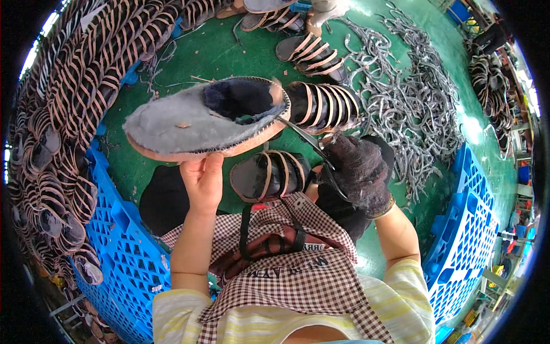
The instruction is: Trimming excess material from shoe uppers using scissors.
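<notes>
A grey fuzzy slipper with a tan sole edge, stitched rim and dark opening is held up in front of me, its heel to the right. My left hand, bare, pinches its near sole edge between thumb and fingers. My right hand, in a dark knit glove, is closed round the handles of a pair of scissors. The blades' tips touch the slipper's rim near the heel; whether they are apart is too small to tell. Behind the heel lies a black shoe with tan bands.
Banded dark shoes are heaped along the left, beside a blue plastic pallet. Another blue pallet stands at right. Grey trimmed strips cover the green floor at far right. Below the slipper is a banded black shoe.
</notes>
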A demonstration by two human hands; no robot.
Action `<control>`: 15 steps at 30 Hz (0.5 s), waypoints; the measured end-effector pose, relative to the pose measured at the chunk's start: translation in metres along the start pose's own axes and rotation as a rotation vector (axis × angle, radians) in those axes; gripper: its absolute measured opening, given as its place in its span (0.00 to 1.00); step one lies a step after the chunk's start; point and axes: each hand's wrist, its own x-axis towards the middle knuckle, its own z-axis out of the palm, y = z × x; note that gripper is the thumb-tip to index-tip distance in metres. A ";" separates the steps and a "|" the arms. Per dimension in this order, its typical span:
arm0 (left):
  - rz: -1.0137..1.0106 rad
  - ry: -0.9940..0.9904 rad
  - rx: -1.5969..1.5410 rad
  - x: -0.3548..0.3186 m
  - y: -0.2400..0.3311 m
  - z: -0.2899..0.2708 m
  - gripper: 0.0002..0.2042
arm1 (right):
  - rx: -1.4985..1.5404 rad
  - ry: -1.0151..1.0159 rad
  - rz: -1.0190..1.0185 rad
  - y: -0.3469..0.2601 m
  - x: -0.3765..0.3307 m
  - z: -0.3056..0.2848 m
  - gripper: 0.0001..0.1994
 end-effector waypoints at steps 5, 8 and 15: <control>-0.122 0.078 -0.275 0.011 0.006 0.001 0.10 | 0.086 0.026 -0.053 0.014 0.004 0.000 0.26; -0.281 -0.062 -0.475 0.017 0.012 0.005 0.15 | -0.009 -0.026 -0.265 0.009 0.022 -0.015 0.26; -0.337 -0.197 -0.492 0.015 0.008 0.008 0.16 | 0.019 -0.136 -0.378 0.002 0.020 -0.016 0.25</control>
